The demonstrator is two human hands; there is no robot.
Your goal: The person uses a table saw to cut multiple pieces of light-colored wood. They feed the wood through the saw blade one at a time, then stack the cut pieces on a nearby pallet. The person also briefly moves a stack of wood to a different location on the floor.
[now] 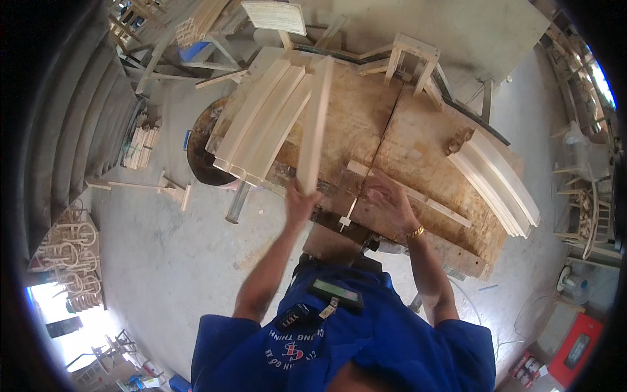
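Observation:
My left hand (301, 203) is closed around the near end of a pale wooden board (317, 124), which points away from me over the worktable (356, 98). My right hand (388, 198) hovers near the slot in the tabletop, fingers apart and somewhat blurred, with nothing visible in it. Beside that hand a narrow wooden strip (437, 208) lies across the table. A thin metal piece (353, 207) shows in the slot between my hands. Left of the held board sits a stack of long, slightly curved boards (261, 117).
Another stack of curved boards (498, 179) rests at the table's right side. A small wooden frame (416, 55) stands over the slot's far end. Left of the table is a dark round seat-like disc (199, 147). Chair parts (68, 255) are piled at far left.

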